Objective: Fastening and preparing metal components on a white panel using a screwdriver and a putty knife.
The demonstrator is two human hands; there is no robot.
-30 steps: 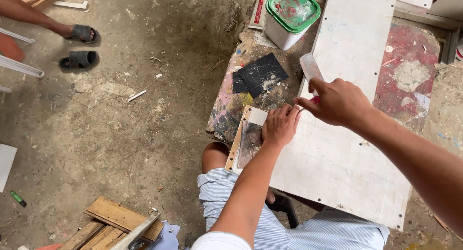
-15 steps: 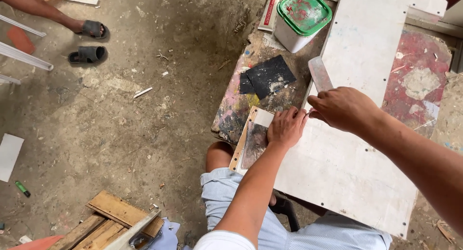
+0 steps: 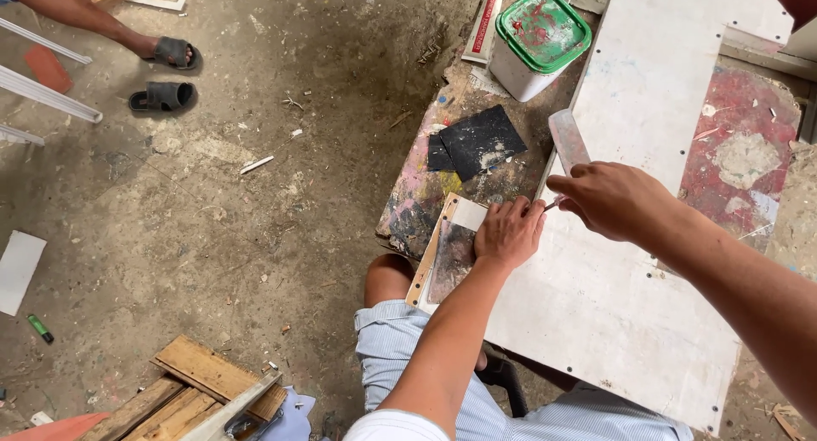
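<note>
Right then, your right hand (image 3: 614, 200) gripped a putty knife (image 3: 568, 143) by its handle, fingers curled shut around it. Its blade was pale, flat and smeared grey, and its long axis ran up and away from you, along the left edge of the white board (image 3: 630, 262). Your left hand (image 3: 508, 233) lay flat, fingers together, pressing a small smeared board (image 3: 449, 250) on the paint-stained bench (image 3: 417, 186).

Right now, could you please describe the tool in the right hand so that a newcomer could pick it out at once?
Start at the big white board across the paint-stained bench. At its left edge, the right hand holds a putty knife. Its pale, flat blade points up toward the green-lidded tub, unlike the black sandpaper lying flat beside it.
</note>
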